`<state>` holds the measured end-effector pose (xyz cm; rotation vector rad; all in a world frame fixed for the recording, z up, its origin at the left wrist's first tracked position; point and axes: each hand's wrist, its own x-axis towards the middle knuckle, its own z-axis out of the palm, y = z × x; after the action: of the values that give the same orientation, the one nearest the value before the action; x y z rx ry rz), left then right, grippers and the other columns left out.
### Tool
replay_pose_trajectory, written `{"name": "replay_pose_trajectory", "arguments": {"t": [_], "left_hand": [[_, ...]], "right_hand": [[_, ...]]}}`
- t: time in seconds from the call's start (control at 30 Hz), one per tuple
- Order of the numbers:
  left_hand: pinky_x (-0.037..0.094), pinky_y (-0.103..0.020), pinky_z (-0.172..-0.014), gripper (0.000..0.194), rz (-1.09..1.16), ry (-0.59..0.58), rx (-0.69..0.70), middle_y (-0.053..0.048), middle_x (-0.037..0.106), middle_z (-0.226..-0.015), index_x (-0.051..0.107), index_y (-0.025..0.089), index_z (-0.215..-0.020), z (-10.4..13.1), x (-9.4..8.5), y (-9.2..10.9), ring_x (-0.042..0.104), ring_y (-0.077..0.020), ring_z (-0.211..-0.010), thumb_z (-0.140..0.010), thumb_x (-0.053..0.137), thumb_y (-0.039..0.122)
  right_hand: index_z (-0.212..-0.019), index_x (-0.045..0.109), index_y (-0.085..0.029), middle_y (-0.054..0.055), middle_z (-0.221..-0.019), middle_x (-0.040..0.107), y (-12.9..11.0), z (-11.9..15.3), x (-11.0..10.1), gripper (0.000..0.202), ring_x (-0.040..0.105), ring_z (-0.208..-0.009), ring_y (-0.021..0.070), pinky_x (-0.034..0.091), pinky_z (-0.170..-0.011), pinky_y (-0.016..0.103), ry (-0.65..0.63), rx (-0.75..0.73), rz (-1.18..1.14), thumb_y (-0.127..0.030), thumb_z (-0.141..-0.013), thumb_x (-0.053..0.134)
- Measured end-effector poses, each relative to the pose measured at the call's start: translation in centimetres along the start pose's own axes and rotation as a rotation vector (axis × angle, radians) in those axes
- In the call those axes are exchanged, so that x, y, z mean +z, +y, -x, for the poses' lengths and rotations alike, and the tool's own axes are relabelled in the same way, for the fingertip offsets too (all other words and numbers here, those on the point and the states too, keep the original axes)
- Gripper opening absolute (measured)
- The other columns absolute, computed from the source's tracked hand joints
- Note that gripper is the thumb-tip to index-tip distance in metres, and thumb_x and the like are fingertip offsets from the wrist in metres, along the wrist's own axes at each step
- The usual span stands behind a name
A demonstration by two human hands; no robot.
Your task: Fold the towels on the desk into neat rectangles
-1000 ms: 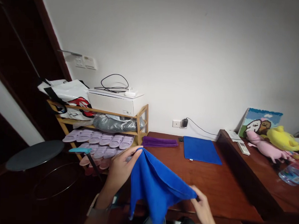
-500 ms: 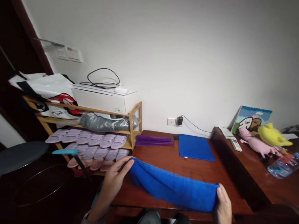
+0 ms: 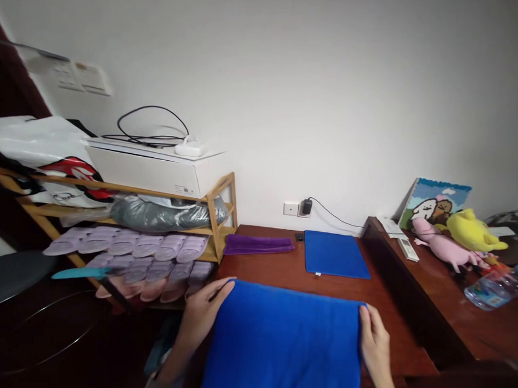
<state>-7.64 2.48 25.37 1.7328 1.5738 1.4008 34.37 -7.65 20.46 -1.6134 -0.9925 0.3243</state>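
Note:
A blue cloth (image 3: 286, 346) hangs spread between my hands over the front of the brown desk (image 3: 255, 270). My left hand (image 3: 205, 310) pinches its upper left corner, and my right hand (image 3: 375, 336) grips the upper right corner. The top edge is stretched nearly straight; the lower part runs out of view at the bottom. Farther back on the desk lies another blue cloth (image 3: 336, 255), flat with a small white tag at its front edge. Left of that, a folded purple cloth (image 3: 260, 245) lies near the wall.
A wooden rack (image 3: 223, 215) with lilac slippers (image 3: 147, 246) and a white box (image 3: 147, 168) stands at left. On the raised right-hand surface are a remote (image 3: 408, 249), plush toys (image 3: 469, 228) and a plastic bottle (image 3: 495, 290). A plugged-in charger (image 3: 307, 206) trails a cord.
The cloth in my hands has dropped open from a narrow strip into a broad sheet hanging down. My right hand has moved slightly left and up. The view has shifted a little to the right.

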Motion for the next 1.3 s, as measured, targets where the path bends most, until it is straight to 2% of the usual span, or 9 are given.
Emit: {"name": "replay_pose_trajectory", "arguments": {"t": [0.17, 0.3, 0.47, 0.6, 0.8, 0.93, 1.03, 1.13, 1.3], "left_hand": [[0.063, -0.048, -0.103, 0.052, -0.077, -0.108, -0.036, -0.016, 0.083, -0.119, 0.079, 0.016, -0.114, -5.9, 8.8, -6.6, 0.079, -0.0306, -0.112, -0.096, 0.050, 0.056], [0.052, -0.050, -0.118, 0.048, -0.162, -0.157, 0.022, -0.014, 0.078, -0.134, 0.078, 0.018, -0.120, -4.0, 13.6, -9.6, 0.071, -0.0306, -0.128, -0.098, 0.047, 0.047], [0.041, -0.053, -0.127, 0.056, -0.504, -0.406, 0.223, -0.013, 0.054, -0.163, 0.063, 0.021, -0.149, 1.6, 15.7, -13.8, 0.049, -0.0312, -0.152, -0.103, 0.045, 0.047], [0.034, -0.054, -0.130, 0.059, -0.648, -0.471, 0.256, -0.012, 0.044, -0.170, 0.048, 0.024, -0.161, 2.0, 15.9, -16.5, 0.041, -0.0296, -0.157, -0.107, 0.039, 0.047], [0.034, -0.057, -0.129, 0.055, -0.651, -0.388, 0.386, -0.012, 0.051, -0.165, 0.052, 0.023, -0.158, 1.1, 17.9, -15.2, 0.045, -0.0303, -0.154, -0.108, 0.035, 0.040], [0.036, -0.052, -0.129, 0.054, -0.598, -0.444, 0.461, -0.011, 0.052, -0.165, 0.054, 0.023, -0.157, 1.0, 22.8, -11.5, 0.045, -0.0280, -0.155, -0.109, 0.034, 0.037], [0.038, -0.055, -0.127, 0.053, -0.615, -0.498, 0.418, -0.010, 0.054, -0.164, 0.055, 0.026, -0.156, 0.7, 25.5, -10.7, 0.047, -0.0295, -0.153, -0.108, 0.036, 0.036], [0.036, -0.060, -0.127, 0.055, -0.661, -0.442, 0.296, -0.012, 0.050, -0.166, 0.053, 0.026, -0.157, 0.0, 24.9, -12.7, 0.046, -0.0335, -0.154, -0.107, 0.039, 0.043], [0.033, -0.062, -0.127, 0.067, -0.730, -0.323, 0.168, -0.016, 0.044, -0.169, 0.047, 0.019, -0.161, -1.4, 20.1, -18.2, 0.040, -0.0365, -0.157, -0.106, 0.034, 0.055]], "right_hand": [[-0.119, 0.074, -0.015, 0.018, -0.118, 0.078, 3.0, -7.5, 9.4, 0.079, 0.073, -0.110, 0.0329, 0.057, -0.098, 0.045, -0.135, -0.015, 0.136, -0.079, -0.094, 0.036], [-0.135, 0.069, -0.012, 0.022, -0.138, 0.069, 7.9, -5.7, 14.4, 0.077, 0.063, -0.131, 0.0330, 0.047, -0.115, 0.051, -0.163, -0.118, 0.292, -0.067, -0.101, 0.028], [-0.155, 0.057, -0.021, 0.010, -0.165, 0.049, 12.3, 0.3, 16.3, 0.063, 0.038, -0.157, 0.0302, 0.026, -0.131, 0.054, -0.449, -0.241, 0.608, -0.054, -0.105, 0.034], [-0.162, 0.047, -0.023, 0.006, -0.171, 0.039, 13.0, 0.8, 15.7, 0.065, 0.030, -0.161, 0.0299, 0.024, -0.132, 0.055, -0.524, -0.242, 0.713, -0.054, -0.107, 0.031], [-0.162, 0.045, -0.016, 0.011, -0.171, 0.038, 11.9, -2.2, 16.1, 0.064, 0.030, -0.161, 0.0297, 0.028, -0.131, 0.052, -0.410, -0.296, 0.693, -0.049, -0.109, 0.029], [-0.163, 0.042, -0.017, 0.011, -0.171, 0.036, 9.2, -3.2, 19.9, 0.062, 0.026, -0.162, 0.0290, 0.022, -0.132, 0.053, -0.540, -0.304, 0.709, -0.041, -0.108, 0.034], [-0.165, 0.039, -0.018, 0.010, -0.172, 0.033, 8.3, -3.0, 22.4, 0.061, 0.025, -0.162, 0.0262, 0.020, -0.133, 0.051, -0.668, -0.325, 0.723, -0.034, -0.107, 0.032], [-0.167, 0.034, -0.018, 0.008, -0.173, 0.029, 9.4, -3.5, 22.0, 0.063, 0.023, -0.163, 0.0253, 0.016, -0.133, 0.051, -0.668, -0.308, 0.748, -0.041, -0.108, 0.029], [-0.169, 0.024, -0.018, 0.005, -0.176, 0.020, 13.0, -6.4, 17.4, 0.067, 0.018, -0.165, 0.0234, 0.014, -0.134, 0.047, -0.575, -0.152, 0.881, -0.048, -0.109, 0.020]]}}
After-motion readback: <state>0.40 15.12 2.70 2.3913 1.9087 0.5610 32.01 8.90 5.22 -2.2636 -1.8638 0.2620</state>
